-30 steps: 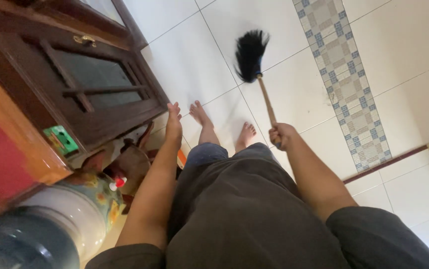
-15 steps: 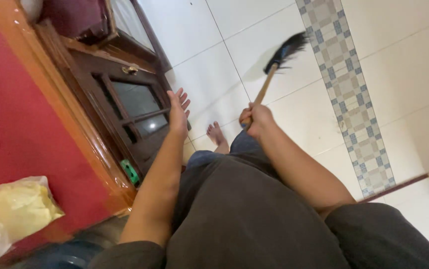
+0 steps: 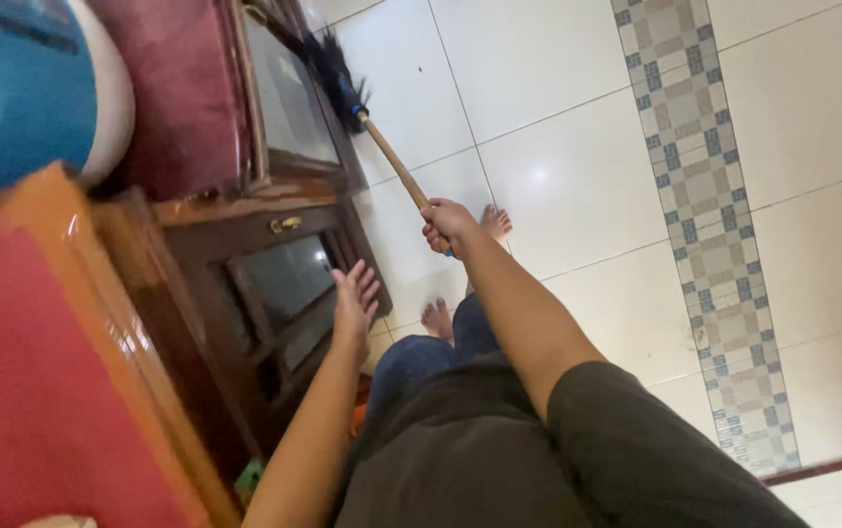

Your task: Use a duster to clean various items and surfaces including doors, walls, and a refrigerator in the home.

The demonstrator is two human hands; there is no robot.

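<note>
Right hand [image 3: 448, 225]: fingers gripping duster [image 3: 367, 122] handle, feathers brushing cabinet [image 3: 284, 264] glass, upper left. Left hand [image 3: 354, 303]: fingers spreading empty beside cabinet door. Risk: stick knocking glass if swinging hard.

Our right hand [image 3: 447, 224] grips a feather duster [image 3: 367, 125] against the cabinet [image 3: 274, 264]; our left hand [image 3: 354, 301] hangs open.

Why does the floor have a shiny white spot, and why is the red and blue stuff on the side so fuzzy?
In the head view, the spot on the floor tile is glare from a light. The red surface and blue thing sit close to the camera at the picture's edge, so they look smeared. The duster in the right hand looks slightly soft too.
</note>
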